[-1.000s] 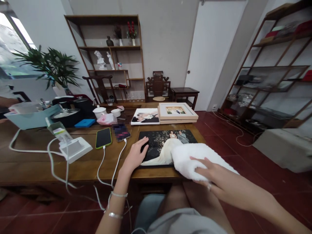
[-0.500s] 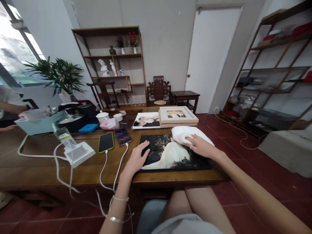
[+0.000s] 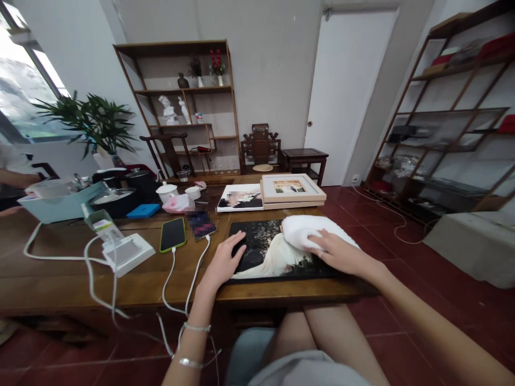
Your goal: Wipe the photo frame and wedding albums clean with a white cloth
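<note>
On the wooden table, low in the frame, our left hand lies fingers flat on the left edge of the dark photo print while our right hand, fingers curled, grips the white cloth on its upper right; we judge the wiping partway, with the lower part left.

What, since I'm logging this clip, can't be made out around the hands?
Head view only.
The dark glossy photo print: right part covered by the white folded towel and the right hand; left edge under the left hand.
Whether the right hand grips or only presses the towel: unclear from this angle.
The plugged-in phone's screen: blurred.
</note>
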A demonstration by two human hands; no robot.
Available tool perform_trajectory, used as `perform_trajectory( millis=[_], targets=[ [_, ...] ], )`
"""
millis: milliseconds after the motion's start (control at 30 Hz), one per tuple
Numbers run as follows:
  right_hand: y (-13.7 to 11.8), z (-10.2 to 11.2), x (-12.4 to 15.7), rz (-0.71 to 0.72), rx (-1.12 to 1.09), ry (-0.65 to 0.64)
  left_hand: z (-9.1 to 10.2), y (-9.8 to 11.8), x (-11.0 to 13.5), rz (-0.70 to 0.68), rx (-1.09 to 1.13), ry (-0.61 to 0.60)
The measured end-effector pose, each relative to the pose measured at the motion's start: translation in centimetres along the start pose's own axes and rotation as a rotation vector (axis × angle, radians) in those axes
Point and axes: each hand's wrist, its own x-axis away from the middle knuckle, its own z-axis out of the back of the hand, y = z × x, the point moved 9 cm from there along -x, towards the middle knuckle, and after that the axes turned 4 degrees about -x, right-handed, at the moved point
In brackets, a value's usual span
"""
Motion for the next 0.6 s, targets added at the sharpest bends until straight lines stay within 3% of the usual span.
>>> perform_trajectory(
  millis=[100, 200, 333, 500, 600],
  targets=[
    [2.1, 0.1, -3.0, -0.003, 0.041, 0.051, 0.0, -0.1, 0.0, 0.007, 0.008, -0.006],
    [2.3, 0.1, -3.8, 0.001, 0.051, 0.064, 0.1, -0.1, 0.0, 0.018, 0.007, -0.004],
    [0.1, 0.0, -0.8, -0.009, 0.007, 0.035, 0.0, -0.1, 0.0, 0.013, -0.003, 0.001],
    [-4.2, 0.2, 4.8, -0.018, -0.049, -0.107, -0.1, -0.1, -0.1, -0.005, -0.006, 0.017],
    [-4.9, 0.5, 5.5, 0.016, -0.063, -0.129, -0.2, 0.0, -0.1, -0.004, -0.006, 0.010]
  ],
)
